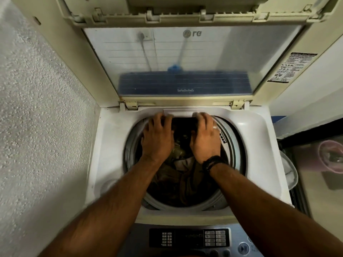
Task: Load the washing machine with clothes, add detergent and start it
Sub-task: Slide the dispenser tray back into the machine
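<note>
a control panel [189,238] is sitting nearest, below both forearms. past it, the washing machine [111,145] drum is lying open, holding dark and olive clothes [178,182] beneath the palms. the left hand [157,138] and right hand [205,138] are reaching over the load, fingers curling onto a dark item at the drum's far rim; how firmly they are gripping, i cannot tell. beyond the fingertips, the lid [185,62] is standing raised.
</note>
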Motion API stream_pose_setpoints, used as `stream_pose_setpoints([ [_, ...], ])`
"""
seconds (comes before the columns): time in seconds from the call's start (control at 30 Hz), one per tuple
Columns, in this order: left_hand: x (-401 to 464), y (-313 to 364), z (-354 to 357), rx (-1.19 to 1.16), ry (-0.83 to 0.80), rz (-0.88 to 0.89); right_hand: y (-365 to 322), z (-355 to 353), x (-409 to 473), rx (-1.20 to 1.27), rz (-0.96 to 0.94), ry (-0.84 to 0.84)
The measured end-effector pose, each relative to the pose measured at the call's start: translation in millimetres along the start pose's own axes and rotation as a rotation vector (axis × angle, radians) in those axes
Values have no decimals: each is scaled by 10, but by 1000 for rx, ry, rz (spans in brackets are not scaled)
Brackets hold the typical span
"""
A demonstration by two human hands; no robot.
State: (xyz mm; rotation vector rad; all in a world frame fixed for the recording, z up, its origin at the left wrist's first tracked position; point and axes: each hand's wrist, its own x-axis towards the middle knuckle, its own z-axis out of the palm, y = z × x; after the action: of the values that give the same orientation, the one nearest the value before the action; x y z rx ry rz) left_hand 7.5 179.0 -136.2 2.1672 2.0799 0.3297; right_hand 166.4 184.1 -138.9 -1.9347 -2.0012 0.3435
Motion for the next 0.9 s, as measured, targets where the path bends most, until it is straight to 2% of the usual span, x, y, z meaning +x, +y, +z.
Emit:
stream_pose_setpoints([
  [0.17, -100, -8, 64, 100, -192, 69, 42, 157, -71, -171, -103, -202],
  [0.33, 7, 27, 62, 106, -276, 59, 9, 211, -48, -190, -38, -351],
  [0.67, 38, 23, 25, 91, -318, 50, -112, 126, -61, -184, 7, -402],
  [0.9, 8, -8, -187, 86, -240, 51, -44, -27, 1, -148, -31, -392],
])
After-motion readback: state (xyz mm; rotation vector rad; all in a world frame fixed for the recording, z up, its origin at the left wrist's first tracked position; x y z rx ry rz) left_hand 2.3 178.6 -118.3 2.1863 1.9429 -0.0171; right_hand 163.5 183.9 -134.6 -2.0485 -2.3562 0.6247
